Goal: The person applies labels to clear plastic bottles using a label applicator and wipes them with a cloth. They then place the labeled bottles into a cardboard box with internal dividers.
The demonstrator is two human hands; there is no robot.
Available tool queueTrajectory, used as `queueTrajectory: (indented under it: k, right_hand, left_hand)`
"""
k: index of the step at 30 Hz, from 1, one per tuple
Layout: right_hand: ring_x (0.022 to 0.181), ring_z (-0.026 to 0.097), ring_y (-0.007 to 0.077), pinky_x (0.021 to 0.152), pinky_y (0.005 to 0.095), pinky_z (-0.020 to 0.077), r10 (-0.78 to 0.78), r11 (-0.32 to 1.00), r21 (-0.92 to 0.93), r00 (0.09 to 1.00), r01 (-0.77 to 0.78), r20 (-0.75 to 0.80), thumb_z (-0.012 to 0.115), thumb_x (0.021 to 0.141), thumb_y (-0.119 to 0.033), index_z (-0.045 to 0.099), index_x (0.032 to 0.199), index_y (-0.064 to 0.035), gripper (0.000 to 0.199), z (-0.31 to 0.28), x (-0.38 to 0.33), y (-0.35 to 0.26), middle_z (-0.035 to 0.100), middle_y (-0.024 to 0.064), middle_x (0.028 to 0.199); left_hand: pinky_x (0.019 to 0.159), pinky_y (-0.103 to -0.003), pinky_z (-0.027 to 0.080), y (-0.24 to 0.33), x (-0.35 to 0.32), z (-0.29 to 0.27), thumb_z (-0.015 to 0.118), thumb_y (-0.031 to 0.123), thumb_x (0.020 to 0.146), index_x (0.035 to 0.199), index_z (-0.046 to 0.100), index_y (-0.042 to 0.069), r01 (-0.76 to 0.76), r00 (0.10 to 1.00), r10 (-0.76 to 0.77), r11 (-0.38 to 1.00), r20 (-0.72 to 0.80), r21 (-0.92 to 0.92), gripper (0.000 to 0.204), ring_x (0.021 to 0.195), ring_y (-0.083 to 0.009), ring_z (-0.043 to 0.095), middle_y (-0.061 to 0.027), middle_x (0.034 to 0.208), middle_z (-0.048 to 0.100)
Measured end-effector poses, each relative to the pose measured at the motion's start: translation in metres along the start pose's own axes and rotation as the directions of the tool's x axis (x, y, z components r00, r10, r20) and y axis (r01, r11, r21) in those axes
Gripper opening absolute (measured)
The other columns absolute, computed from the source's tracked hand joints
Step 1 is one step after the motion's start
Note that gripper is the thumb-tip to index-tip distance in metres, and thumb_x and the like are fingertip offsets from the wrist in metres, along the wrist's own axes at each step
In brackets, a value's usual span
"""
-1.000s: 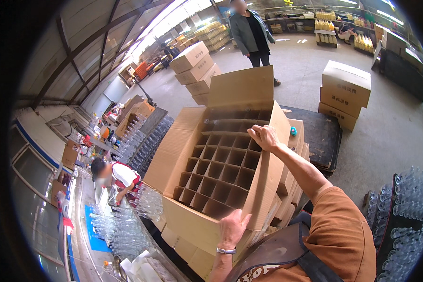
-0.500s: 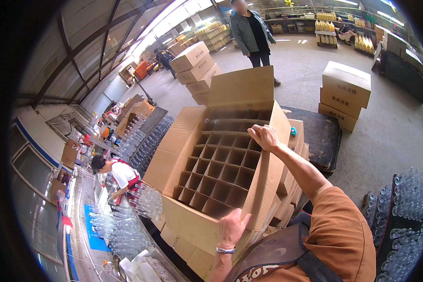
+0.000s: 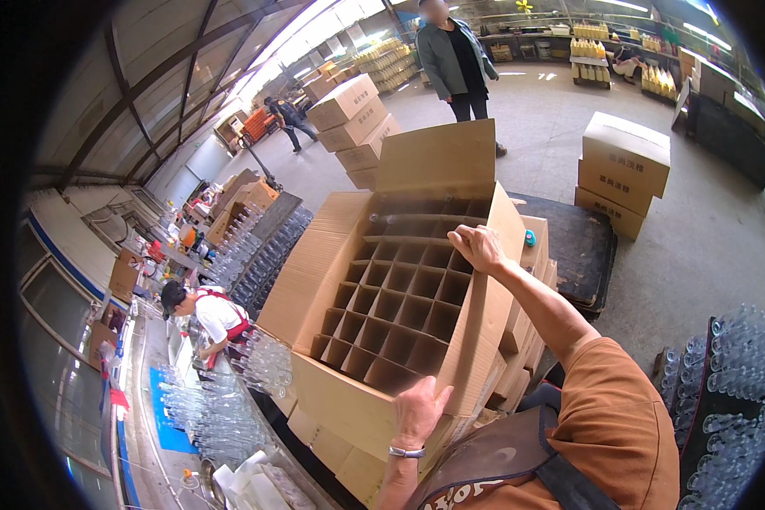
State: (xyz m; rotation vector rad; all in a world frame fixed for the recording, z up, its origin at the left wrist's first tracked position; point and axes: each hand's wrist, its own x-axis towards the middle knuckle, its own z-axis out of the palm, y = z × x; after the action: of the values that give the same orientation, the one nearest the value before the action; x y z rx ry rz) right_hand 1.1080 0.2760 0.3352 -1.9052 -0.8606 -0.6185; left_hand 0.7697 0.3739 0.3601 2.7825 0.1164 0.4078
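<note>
An open cardboard box [image 3: 348,395] stands in front of me, its far flap upright and its left flap folded out. A grid of cardboard dividers [image 3: 399,293] fills it; clear glass tops show in a few far cells. My right hand [image 3: 479,248] is closed at the grid's right side, its curled fingers on the divider edge. At the near right corner my left hand [image 3: 418,410], with a watch on its wrist, is closed over the box edge, thumb raised. Its fingertips are partly hidden.
More cartons sit under the box. Clear glass bottles crowd a bench [image 3: 174,408] at left, where a co-worker [image 3: 217,314] bends, and a rack [image 3: 744,365] at right. A dark pallet [image 3: 569,255] lies beyond. Stacked cartons [image 3: 625,161] and a standing person [image 3: 455,64] are farther off.
My hands and the box stay in the same place. In the background, a person in dark clothes has stepped out to the left of the stacked cartons. The co-worker at the bench has shifted slightly.
</note>
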Motion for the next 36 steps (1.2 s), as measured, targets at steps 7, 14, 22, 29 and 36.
queueTrajectory:
  k: [7,14,22,29,36]
  right_hand:
    - [0.063,0.060,0.0419,0.055,0.0460,0.0461,0.019,1.000,0.008,1.000,-0.019,0.006,0.058,0.098,-0.032,0.059,0.074,-0.0034,0.038,-0.001,0.001,-0.001,0.059,0.0222,0.067]
    - [0.061,0.059,0.0411,0.054,0.0455,0.0453,0.015,1.000,-0.010,1.000,-0.015,0.000,0.058,0.098,-0.032,0.058,0.073,-0.0034,0.037,-0.001,0.001,-0.003,0.058,0.0217,0.066]
    - [0.059,0.058,0.0410,0.053,0.0446,0.0446,0.018,1.000,0.012,1.000,-0.018,-0.015,0.059,0.098,-0.032,0.058,0.072,-0.0037,0.038,-0.003,0.002,-0.004,0.056,0.0215,0.063]
    - [0.061,0.059,0.0414,0.054,0.0456,0.0454,0.022,1.000,-0.004,1.000,-0.022,-0.011,0.059,0.098,-0.032,0.059,0.073,-0.0038,0.038,-0.003,-0.002,-0.005,0.057,0.0220,0.064]
    - [0.062,0.060,0.0410,0.056,0.0456,0.0474,0.016,1.000,-0.004,1.000,-0.016,-0.019,0.058,0.098,-0.033,0.061,0.074,-0.0041,0.038,-0.006,-0.008,-0.013,0.059,0.0218,0.066]
  left_hand:
    - [0.055,-0.048,0.046,0.000,0.000,0.000,0.077,0.031,0.085,0.075,0.050,0.004,0.004,1.000,-0.004,1.000,-0.003,-0.010,0.039,0.066,-0.0399,0.061,-0.0163,0.071,0.060]
    - [0.055,-0.048,0.046,0.000,0.000,-0.002,0.076,0.031,0.085,0.075,0.051,0.004,0.004,1.000,-0.004,1.000,0.008,-0.006,0.039,0.066,-0.0402,0.061,-0.0167,0.071,0.060]
    - [0.055,-0.048,0.046,0.001,0.000,-0.003,0.076,0.031,0.086,0.076,0.051,0.004,-0.001,1.000,0.001,1.000,0.015,-0.004,0.038,0.067,-0.0399,0.061,-0.0164,0.072,0.061]
    - [0.055,-0.048,0.046,-0.001,-0.004,-0.002,0.076,0.030,0.086,0.076,0.051,0.004,0.002,1.000,-0.002,1.000,0.015,0.006,0.037,0.066,-0.0394,0.062,-0.0160,0.072,0.062]
    - [0.055,-0.048,0.046,-0.003,-0.011,-0.005,0.076,0.029,0.085,0.075,0.052,0.004,0.000,1.000,-0.001,1.000,0.012,0.010,0.037,0.065,-0.0390,0.062,-0.0160,0.072,0.062]
